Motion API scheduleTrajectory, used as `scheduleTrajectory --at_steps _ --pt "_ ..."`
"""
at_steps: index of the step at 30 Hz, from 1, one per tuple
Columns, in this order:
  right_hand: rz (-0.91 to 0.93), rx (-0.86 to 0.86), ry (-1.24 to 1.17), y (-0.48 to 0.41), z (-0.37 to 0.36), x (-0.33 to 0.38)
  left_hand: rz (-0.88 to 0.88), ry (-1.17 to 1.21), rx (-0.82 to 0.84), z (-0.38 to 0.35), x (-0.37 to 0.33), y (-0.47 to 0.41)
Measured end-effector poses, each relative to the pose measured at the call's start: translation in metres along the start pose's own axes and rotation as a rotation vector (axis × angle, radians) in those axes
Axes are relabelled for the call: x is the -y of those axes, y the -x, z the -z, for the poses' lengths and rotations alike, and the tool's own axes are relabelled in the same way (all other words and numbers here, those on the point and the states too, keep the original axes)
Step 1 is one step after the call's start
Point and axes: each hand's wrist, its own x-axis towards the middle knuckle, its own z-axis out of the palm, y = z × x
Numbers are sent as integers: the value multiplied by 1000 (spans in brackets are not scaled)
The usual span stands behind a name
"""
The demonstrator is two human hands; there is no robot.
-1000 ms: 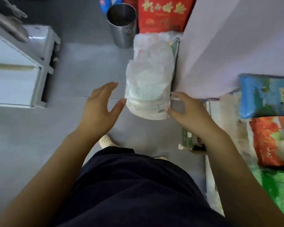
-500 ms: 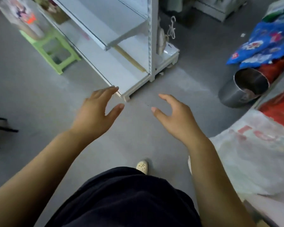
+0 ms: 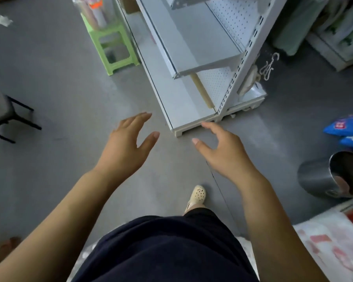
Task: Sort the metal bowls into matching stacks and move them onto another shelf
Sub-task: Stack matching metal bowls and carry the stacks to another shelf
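Observation:
No metal bowls show in the head view. My left hand (image 3: 126, 143) and my right hand (image 3: 222, 151) hover over the grey floor, fingers spread and relaxed, holding nothing. Ahead stands a white metal shelf unit (image 3: 192, 58) with bare boards; its bottom corner lies just beyond my right fingertips. A tall steel pot (image 3: 318, 178) sits on the floor at the right, apart from both hands.
A green plastic stool (image 3: 110, 43) stands left of the shelf unit with rolled goods on it. A dark chair (image 3: 6, 115) is at the far left. Blue bags (image 3: 346, 127) and a white plastic-wrapped bundle (image 3: 330, 241) lie at the right. My foot (image 3: 197, 194) is on the floor.
The view has swung away from the white wrapped bundle toward the white shelf unit. Both hands have left the bundle and stay spread with nothing in them.

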Motion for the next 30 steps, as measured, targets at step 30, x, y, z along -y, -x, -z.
scheduleTrajectory --at_steps 30 --pt "236 -120 50 -342 -18 248 13 -45 -371 202 129 -284"
